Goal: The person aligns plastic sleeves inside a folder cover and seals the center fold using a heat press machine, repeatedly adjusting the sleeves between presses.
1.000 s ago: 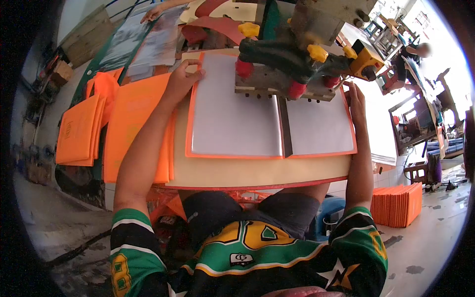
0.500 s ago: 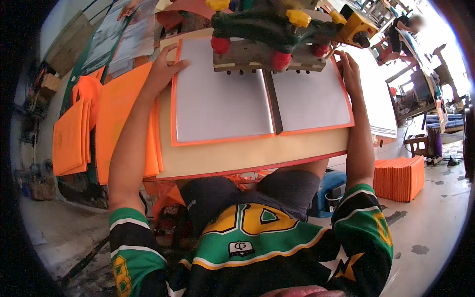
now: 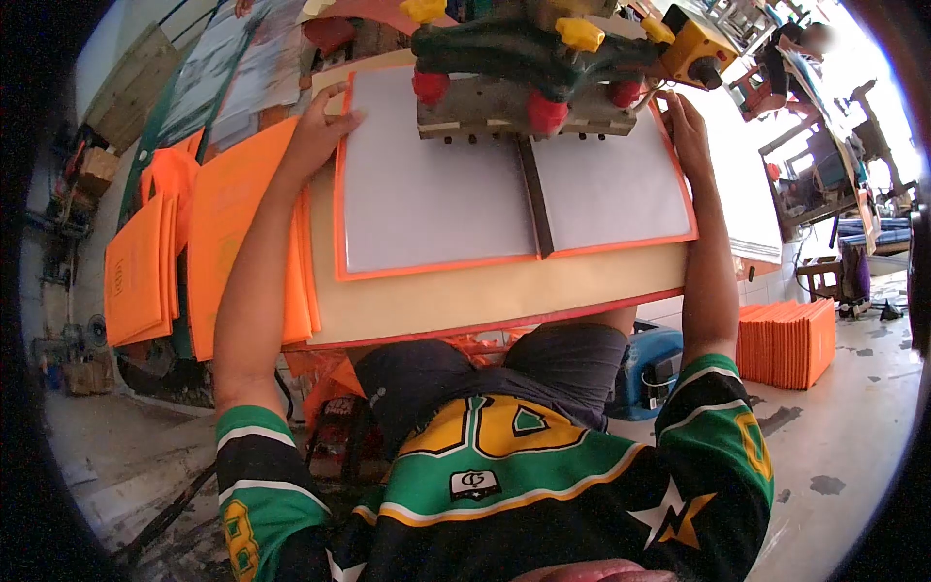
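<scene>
An orange-edged folder (image 3: 436, 199) lies open on a cream board, with clear-looking white pages on both sides and a dark strip down its spine. My left hand (image 3: 318, 134) grips its left edge, thumb near the top face. At the upper right edge, my right hand (image 3: 687, 136) holds the folder with bent fingers, partly hidden by the edge. A green machine head (image 3: 533, 53) with red and yellow knobs hangs over the folder's far part. Its metal bar (image 3: 475, 114) covers the top of the pages; whether it touches them I cannot tell.
The cream board (image 3: 504, 296) has a red front edge above my lap. Orange folders (image 3: 238, 228) stack at the left. Another orange pile (image 3: 787, 344) stands on the floor at right, near a blue object (image 3: 645, 373). A yellow box (image 3: 694, 53) hangs beside the machine. Another person sits far right.
The view has shifted slightly. Both hands stay at the folder's edges, and the folder lies in nearly the same place under the machine head.
</scene>
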`<action>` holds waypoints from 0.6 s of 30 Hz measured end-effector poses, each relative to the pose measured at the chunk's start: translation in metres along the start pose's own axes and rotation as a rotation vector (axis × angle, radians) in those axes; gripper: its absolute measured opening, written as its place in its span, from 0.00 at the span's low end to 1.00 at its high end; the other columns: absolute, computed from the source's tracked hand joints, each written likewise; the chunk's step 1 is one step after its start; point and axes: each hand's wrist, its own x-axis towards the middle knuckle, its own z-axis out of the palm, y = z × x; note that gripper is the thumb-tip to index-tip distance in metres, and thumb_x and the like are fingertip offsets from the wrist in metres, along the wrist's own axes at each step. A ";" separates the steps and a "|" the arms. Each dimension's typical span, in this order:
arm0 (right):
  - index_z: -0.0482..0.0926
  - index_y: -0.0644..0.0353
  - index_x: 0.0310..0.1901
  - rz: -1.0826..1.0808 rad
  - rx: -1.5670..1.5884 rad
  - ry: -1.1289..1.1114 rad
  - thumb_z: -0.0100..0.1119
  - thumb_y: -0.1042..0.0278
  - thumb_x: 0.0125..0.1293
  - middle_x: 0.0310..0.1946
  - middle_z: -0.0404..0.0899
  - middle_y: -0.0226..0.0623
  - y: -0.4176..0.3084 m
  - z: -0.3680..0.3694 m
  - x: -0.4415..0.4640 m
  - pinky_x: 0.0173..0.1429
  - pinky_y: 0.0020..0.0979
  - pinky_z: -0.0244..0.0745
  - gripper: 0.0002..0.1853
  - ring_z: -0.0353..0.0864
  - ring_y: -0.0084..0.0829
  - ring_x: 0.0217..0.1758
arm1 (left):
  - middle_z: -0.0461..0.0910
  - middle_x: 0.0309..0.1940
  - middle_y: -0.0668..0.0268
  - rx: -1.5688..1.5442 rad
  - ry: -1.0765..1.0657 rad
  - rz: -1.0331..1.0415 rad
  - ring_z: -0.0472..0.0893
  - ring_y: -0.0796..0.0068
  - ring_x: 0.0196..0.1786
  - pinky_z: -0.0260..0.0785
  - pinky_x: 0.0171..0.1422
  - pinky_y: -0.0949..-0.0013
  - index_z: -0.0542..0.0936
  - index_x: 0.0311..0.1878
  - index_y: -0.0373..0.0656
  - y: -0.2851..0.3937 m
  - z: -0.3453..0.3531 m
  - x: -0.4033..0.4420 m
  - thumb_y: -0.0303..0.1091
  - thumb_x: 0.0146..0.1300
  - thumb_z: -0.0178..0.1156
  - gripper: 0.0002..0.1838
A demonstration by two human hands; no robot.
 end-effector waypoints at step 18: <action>0.82 0.63 0.60 -0.017 0.107 0.002 0.49 0.44 0.81 0.42 0.85 0.39 -0.007 0.001 -0.006 0.51 0.31 0.75 0.28 0.80 0.26 0.44 | 0.86 0.41 0.63 -0.043 0.131 0.215 0.85 0.78 0.43 0.76 0.49 0.71 0.70 0.74 0.45 0.013 0.004 0.001 0.40 0.75 0.62 0.28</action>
